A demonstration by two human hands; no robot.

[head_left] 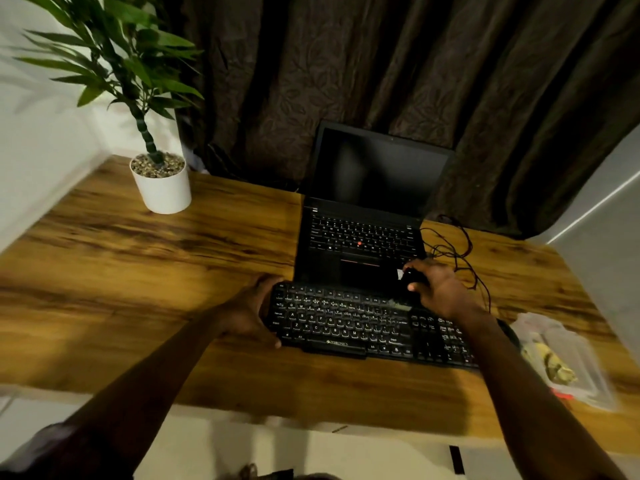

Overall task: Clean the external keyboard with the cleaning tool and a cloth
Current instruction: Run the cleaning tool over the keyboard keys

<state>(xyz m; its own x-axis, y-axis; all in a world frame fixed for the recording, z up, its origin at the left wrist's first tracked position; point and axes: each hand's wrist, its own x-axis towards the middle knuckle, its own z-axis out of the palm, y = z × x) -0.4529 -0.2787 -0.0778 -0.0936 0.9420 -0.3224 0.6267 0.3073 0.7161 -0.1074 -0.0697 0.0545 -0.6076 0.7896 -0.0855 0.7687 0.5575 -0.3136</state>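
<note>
Running left to right across the desk [138, 271], the external keyboard [363, 323] lies with its long axis crosswise to the person, close against the front edge of the open laptop [363, 237]; whether the two touch cannot be told. The left hand [254, 308] grips the keyboard's left end, with fingers curled over the far edge and the thumb at the near corner, so it is placed to steady the board. The right hand [436, 285] hovers above the far edge, around the upper right of the main key block, curled round a small dark object that I take to be the cleaning tool [414, 276]; its exact form is too dark and blurred to make out. From that hand the keys spread toward the person and away to the left, with the number pad below the wrist, so a sweep along the rows would likely travel leftward down the long axis. A clear plastic case [568, 362] sits beside the keyboard's right end, nearer the right hand; something yellowish inside may be the cloth
</note>
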